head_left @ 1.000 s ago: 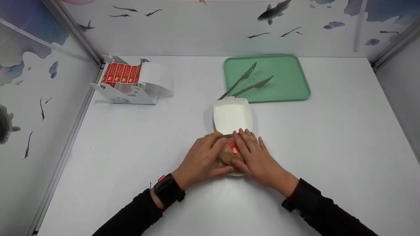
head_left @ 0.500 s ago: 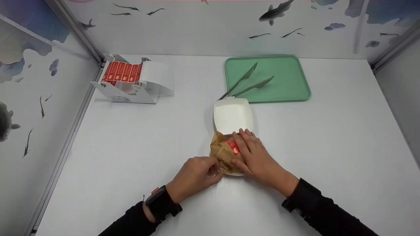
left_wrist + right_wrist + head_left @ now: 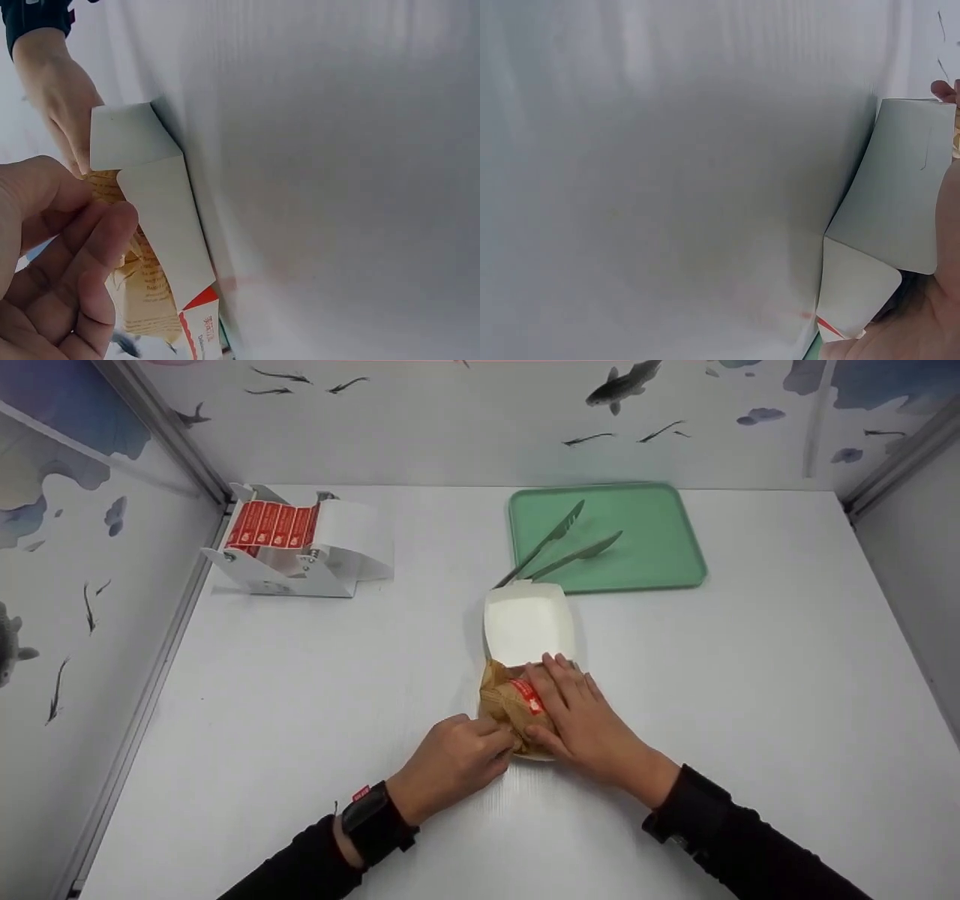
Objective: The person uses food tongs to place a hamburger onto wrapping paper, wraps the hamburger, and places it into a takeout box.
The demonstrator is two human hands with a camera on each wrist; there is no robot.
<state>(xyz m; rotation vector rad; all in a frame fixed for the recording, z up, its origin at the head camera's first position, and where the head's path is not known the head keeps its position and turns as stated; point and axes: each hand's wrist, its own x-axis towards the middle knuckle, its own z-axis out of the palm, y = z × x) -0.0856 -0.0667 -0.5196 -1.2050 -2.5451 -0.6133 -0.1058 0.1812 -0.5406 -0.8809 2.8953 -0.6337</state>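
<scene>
A brown paper-wrapped burger (image 3: pixel 498 699), closed with a red sticker (image 3: pixel 531 699), sits in the base of an open white takeaway box (image 3: pixel 528 625). My left hand (image 3: pixel 459 756) is at the near left corner, pinching the paper wrapper (image 3: pixel 154 300) between thumb and curled fingers just inside the box wall (image 3: pixel 161 217). Over the burger's right side lies my right hand (image 3: pixel 589 726), its fingers straight and pressing on the wrapper. That hand hides the right part of the burger. In the right wrist view the box side (image 3: pixel 892 180) covers most of the wrapper.
Behind the box, metal tongs (image 3: pixel 559 544) lie partly on a green tray (image 3: pixel 652 547). A white dispenser (image 3: pixel 300 581) with a roll of red stickers (image 3: pixel 274 525) stands at the back left. Printed walls (image 3: pixel 465 435) border the white table (image 3: pixel 300 675).
My left hand has gone from lying over the burger's left side to the near left corner, where it now pinches the paper. My right hand stays in place on the burger.
</scene>
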